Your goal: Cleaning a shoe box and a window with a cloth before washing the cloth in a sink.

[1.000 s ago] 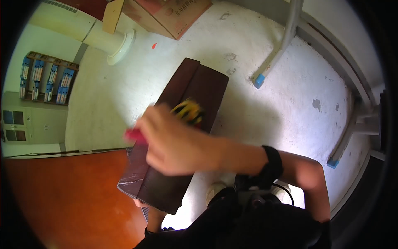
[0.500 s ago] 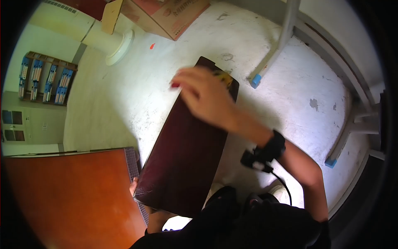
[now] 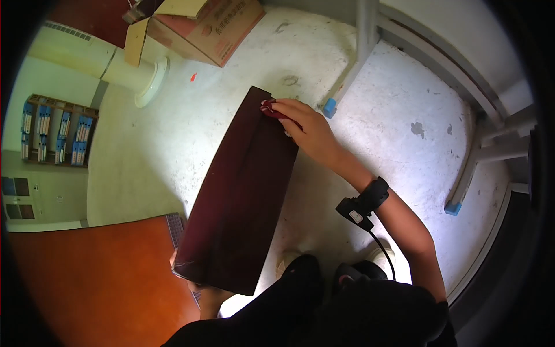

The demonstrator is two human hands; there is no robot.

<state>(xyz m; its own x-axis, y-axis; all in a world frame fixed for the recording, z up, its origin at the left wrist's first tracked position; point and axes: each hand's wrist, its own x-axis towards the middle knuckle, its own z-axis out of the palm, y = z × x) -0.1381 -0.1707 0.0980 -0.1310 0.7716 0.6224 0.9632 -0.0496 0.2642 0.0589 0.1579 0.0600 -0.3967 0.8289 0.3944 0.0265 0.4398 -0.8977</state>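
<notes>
I read this as wiping: my right hand (image 3: 312, 136) pinches a red cloth (image 3: 268, 108) against the brown case (image 3: 231, 196), next calling for steady support, though I can't tell my left hand's (image 3: 198, 288) grip.

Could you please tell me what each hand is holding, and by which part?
The left hand, mostly hidden, holds the dark brown panel near its near-left corner. The right hand holds a dark red cloth under its fingers; which part is unclear.

From here, the long dark-maroon oblong piece (image 3: 234, 199) mid-frame looks smooth and glossy, the brown cardboard box (image 3: 211, 33) upper left matt.
</notes>
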